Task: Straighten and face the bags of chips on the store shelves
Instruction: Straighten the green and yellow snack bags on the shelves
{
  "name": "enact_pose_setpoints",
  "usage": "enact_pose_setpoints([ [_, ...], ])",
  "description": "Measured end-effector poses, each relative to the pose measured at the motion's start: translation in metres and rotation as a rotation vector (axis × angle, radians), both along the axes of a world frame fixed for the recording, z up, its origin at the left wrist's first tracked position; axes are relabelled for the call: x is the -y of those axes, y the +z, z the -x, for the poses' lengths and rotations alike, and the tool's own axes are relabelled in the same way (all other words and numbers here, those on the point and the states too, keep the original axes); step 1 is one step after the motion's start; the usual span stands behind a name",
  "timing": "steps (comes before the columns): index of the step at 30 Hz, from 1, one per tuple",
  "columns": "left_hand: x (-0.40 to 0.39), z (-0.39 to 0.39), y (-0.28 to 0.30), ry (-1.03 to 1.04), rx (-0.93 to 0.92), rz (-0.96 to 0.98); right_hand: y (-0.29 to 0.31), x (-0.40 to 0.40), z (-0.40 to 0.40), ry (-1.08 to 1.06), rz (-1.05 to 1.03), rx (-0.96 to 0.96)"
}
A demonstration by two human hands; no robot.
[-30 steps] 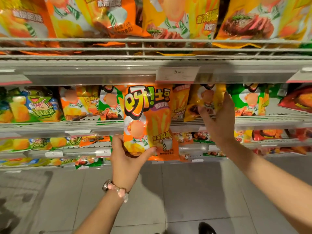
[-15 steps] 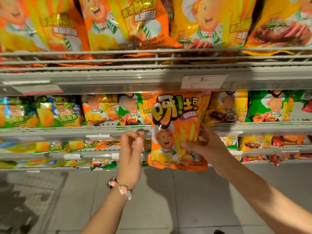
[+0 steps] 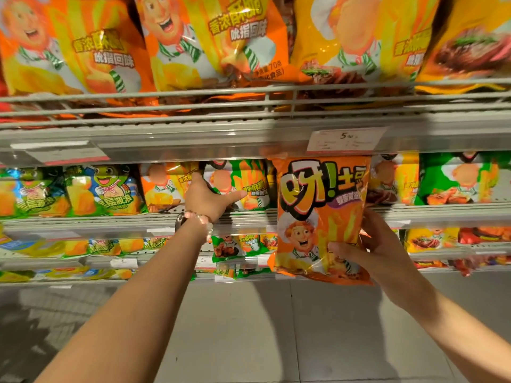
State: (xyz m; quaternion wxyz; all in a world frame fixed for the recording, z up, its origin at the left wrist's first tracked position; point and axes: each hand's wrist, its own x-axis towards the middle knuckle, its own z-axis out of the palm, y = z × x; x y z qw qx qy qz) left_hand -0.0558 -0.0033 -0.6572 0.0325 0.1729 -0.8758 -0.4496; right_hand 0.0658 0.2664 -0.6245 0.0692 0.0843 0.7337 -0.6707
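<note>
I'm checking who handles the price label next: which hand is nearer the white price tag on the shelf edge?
Right. The right hand grips the orange chip bag just below the price tag; the left hand reaches to shelf bags well left of it.

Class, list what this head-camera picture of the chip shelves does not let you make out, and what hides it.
- Left hand fingertips: hidden among shelf bags.
- Price tag small print: blurred, too small.
- Orange bag lower right corner: covered by the right hand.
- Top-shelf bags: cut off by the frame's upper edge.
</note>
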Motion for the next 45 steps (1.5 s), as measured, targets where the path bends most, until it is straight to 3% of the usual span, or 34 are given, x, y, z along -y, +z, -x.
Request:
enact_pose_setpoints([
  [3, 0.002, 0.002, -0.001, 0.038, 0.031, -0.134, 0.002, -0.002, 0.0, -0.001, -0.02, -0.007],
  [9, -0.005, -0.006, 0.005, 0.093, -0.095, -0.21, 0.002, -0.004, -0.004, -0.03, -0.032, -0.012],
  [12, -0.008, -0.001, 0.02, 0.144, -0.144, -0.36, 0.004, -0.004, -0.004, -0.03, -0.044, -0.008],
  [19, 0.013, -0.03, 0.058, 0.163, -0.159, -0.459, 0.008, 0.003, -0.009, -0.077, -0.182, -0.02],
  [23, 0.037, -0.062, 0.067, 0.146, -0.08, -0.548, 0.006, 0.016, -0.008, -0.081, -0.22, -0.004],
  [35, 0.12, -0.149, 0.05, 0.264, -0.049, -0.456, 0.006, 0.109, 0.05, 0.0, -0.202, -0.103],
  [45, 0.127, -0.172, 0.049, 0.28, -0.086, -0.476, -0.005, 0.158, 0.11, -0.05, -0.304, -0.128],
])
